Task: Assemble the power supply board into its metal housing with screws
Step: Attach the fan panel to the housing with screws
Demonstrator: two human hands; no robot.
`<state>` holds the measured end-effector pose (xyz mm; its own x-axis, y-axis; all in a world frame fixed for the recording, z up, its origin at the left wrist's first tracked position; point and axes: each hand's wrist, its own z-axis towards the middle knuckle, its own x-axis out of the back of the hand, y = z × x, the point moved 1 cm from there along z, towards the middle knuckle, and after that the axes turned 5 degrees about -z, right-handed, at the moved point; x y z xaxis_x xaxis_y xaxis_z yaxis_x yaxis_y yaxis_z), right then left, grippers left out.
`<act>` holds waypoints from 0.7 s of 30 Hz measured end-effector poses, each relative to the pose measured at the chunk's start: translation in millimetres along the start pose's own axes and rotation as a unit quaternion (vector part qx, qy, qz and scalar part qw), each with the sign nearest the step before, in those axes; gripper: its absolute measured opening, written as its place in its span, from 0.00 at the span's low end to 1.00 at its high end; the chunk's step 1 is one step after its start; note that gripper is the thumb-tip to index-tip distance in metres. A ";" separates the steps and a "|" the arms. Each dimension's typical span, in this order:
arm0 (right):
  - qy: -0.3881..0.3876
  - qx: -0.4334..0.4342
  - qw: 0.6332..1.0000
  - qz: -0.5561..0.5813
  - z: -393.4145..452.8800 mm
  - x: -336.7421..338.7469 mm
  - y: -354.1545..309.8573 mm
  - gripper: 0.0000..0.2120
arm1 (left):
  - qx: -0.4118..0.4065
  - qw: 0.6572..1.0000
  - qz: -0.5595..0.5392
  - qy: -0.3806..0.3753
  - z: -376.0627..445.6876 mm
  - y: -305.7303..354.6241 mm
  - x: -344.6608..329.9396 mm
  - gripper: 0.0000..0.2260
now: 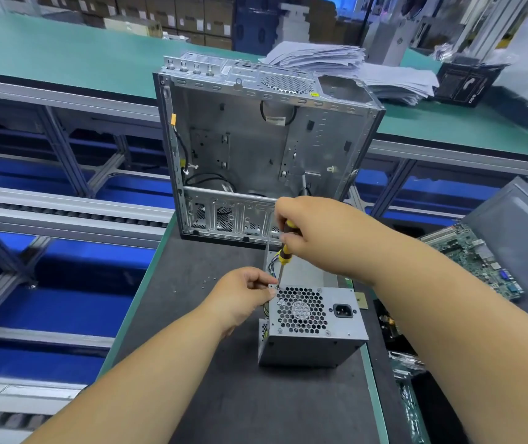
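a: where is the power supply housing point(312, 325) sitting?

b: on the dark mat point(224, 395), near the middle of the scene, with its honeycomb fan grille point(301, 310) and black power socket point(343, 310) facing up. bundled wires point(272, 267) show at its far left corner.

a: and the 2 hands?

b: the right hand point(317, 233) is clenched round a yellow-and-black screwdriver point(285, 251), held nearly upright and tilted a little. its tip meets a screw point(277, 287) at the far left corner of the housing's top face. the left hand point(243, 296) pinches that same corner, fingers curled, thumb just beside the screw.

a: any spare screws?

b: a few small dark bits point(208, 280) lie on the mat to the left of the left hand; too small to say they are screws.

a: what stands behind?

b: an open computer case point(256, 149), upright on the far end of the mat, its bare interior facing the viewer with black cables point(180, 145) along its left wall. beyond it, a stack of papers point(352, 68) lies on a green bench point(63, 49).

a: and to the right?

b: a green circuit board point(474, 257) with a blue port lies against a grey panel point(519, 225). to the left, aluminium conveyor rails point(63, 209) run over blue flooring.
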<state>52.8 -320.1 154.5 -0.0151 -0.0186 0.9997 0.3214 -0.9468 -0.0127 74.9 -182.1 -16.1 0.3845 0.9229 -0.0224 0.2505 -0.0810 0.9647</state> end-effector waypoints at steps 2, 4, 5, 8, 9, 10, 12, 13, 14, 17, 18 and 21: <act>-0.003 -0.008 0.999 -0.044 2.5 1.8 1.9 0.11 | -0.006 1.000 -0.001 -0.002 0.0 -0.1 -0.4 0.08; -0.004 -0.033 0.995 -0.095 6.4 2.7 3.2 0.17 | -0.010 1.000 -0.002 -0.007 -0.4 -0.7 -0.2 0.08; -0.005 -0.048 0.991 -0.122 8.8 2.7 3.5 0.20 | -0.012 1.000 -0.002 -0.009 -0.7 -1.3 0.3 0.09; -0.001 -0.108 0.976 -0.188 12.5 -1.3 4.6 0.26 | -0.018 1.000 -0.002 -0.014 -2.6 -3.6 1.7 0.09; 0.002 -0.134 0.971 -0.197 11.8 -2.6 3.8 0.29 | -0.020 1.000 -0.001 -0.015 -3.2 -4.0 2.0 0.09; 0.008 -0.155 0.967 -0.204 10.5 -3.9 3.4 0.32 | -0.021 1.000 0.001 -0.016 -3.8 -4.2 2.2 0.09; 0.024 -0.164 0.965 -0.204 7.1 -6.6 3.7 0.32 | -0.023 1.000 0.004 -0.015 -4.1 -4.0 2.2 0.09; 0.030 -0.157 0.970 -0.181 5.1 -7.9 4.0 0.29 | -0.024 1.000 0.004 -0.015 -4.1 -3.6 2.2 0.09; 0.030 -0.144 0.979 -0.140 2.8 -8.0 4.2 0.24 | -0.023 1.000 0.001 -0.014 -4.1 -3.1 2.1 0.09; 0.004 -0.077 0.997 -0.017 -3.7 -2.7 1.9 0.06 | -0.022 1.000 -0.001 -0.012 -4.2 -2.2 2.1 0.10; 0.001 -0.052 0.999 0.004 -5.8 -0.5 0.4 0.05 | -0.022 1.000 -0.001 -0.011 -4.2 -2.0 1.8 0.10; 0.000 -0.004 1.000 -0.013 -7.6 5.1 -3.4 0.06 | -0.023 1.000 -0.009 -0.009 -4.4 -1.5 1.2 0.10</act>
<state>44.4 -319.4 159.5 -0.0237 0.0063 0.9997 0.3133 -0.9496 0.0134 71.0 -179.3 -16.4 0.3970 0.9167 -0.0447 0.2171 -0.0465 0.9750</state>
